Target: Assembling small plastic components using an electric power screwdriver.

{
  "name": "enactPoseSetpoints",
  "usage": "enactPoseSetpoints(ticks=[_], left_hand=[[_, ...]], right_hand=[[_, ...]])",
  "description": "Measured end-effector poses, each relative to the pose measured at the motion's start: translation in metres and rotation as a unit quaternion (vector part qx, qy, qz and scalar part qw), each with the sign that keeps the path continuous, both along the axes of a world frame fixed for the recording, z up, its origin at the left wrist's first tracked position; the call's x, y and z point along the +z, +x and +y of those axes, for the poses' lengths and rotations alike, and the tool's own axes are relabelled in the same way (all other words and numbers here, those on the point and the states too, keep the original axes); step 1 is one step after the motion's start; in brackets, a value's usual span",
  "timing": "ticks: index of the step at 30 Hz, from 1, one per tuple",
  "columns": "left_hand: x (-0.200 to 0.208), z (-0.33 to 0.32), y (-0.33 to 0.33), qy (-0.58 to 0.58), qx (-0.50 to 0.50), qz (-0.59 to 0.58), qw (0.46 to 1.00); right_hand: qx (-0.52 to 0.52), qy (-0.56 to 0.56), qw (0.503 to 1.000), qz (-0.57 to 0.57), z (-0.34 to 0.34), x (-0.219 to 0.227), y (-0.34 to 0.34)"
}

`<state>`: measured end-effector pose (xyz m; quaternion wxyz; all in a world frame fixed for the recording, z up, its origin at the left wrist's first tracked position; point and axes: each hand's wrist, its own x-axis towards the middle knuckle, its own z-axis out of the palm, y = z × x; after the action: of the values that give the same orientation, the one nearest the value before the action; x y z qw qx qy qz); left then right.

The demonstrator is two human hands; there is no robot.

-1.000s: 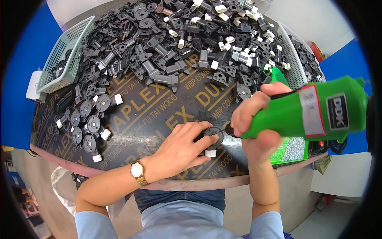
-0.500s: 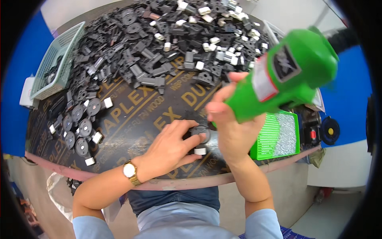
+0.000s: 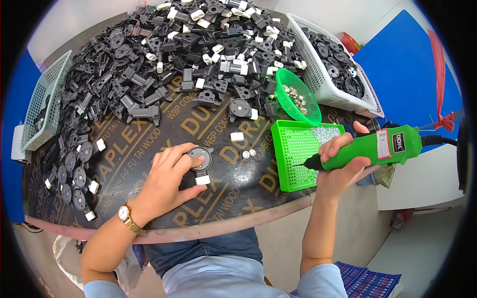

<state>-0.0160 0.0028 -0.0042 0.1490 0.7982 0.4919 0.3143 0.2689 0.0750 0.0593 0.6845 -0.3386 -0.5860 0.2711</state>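
My left hand [image 3: 169, 176] rests on the table, its fingers around a black round plastic part [image 3: 206, 152] with a white end block [image 3: 202, 180]. One fingertip presses on the disc's centre. In my right hand [image 3: 343, 171] is a green electric screwdriver [image 3: 367, 148], held nearly level. Its black nose points left, with the thin bit over a green perforated tray [image 3: 284, 183]. Small silver screws [image 3: 328, 133] are heaped in the tray's far right part. I cannot tell whether the bit carries a screw.
A large pile of black parts [image 3: 144, 77] with white blocks covers the far table. Finished-looking disc parts [image 3: 79, 175] lie at left. A green round basket [image 3: 313, 116], white crate [image 3: 318, 74] and pale basket [image 3: 51, 99] stand around. Two small metal pieces [image 3: 249, 154] lie beyond my left hand.
My right hand has lowered the screwdriver from above the disc part and swung it right, over the screw tray. My left hand stays on the part. The view has shifted.
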Motion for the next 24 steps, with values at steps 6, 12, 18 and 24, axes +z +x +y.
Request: enactPoseSetpoints(ticks=[6, 12, 18, 24], left_hand=[[-0.0009, 0.0000, -0.0012, -0.004, 0.003, 0.002, 1.000], [0.0021, -0.0012, 0.0005, -0.004, 0.006, -0.001, 1.000], [0.0030, -0.0021, -0.0002, -0.009, 0.003, -0.003, 1.000], [0.0027, -0.0022, -0.0019, -0.017, -0.001, -0.006, 1.000]], right_hand=[[0.007, -0.019, 1.000, -0.001, -0.0025, -0.0037, 0.0008], [0.005, -0.006, 1.000, -0.004, -0.0010, -0.0061, 0.0000], [0.016, -0.009, 1.000, -0.025, -0.0006, -0.0086, 0.0010], [0.000, -0.011, 0.998, -0.054, 0.0037, -0.0071, -0.0009]])
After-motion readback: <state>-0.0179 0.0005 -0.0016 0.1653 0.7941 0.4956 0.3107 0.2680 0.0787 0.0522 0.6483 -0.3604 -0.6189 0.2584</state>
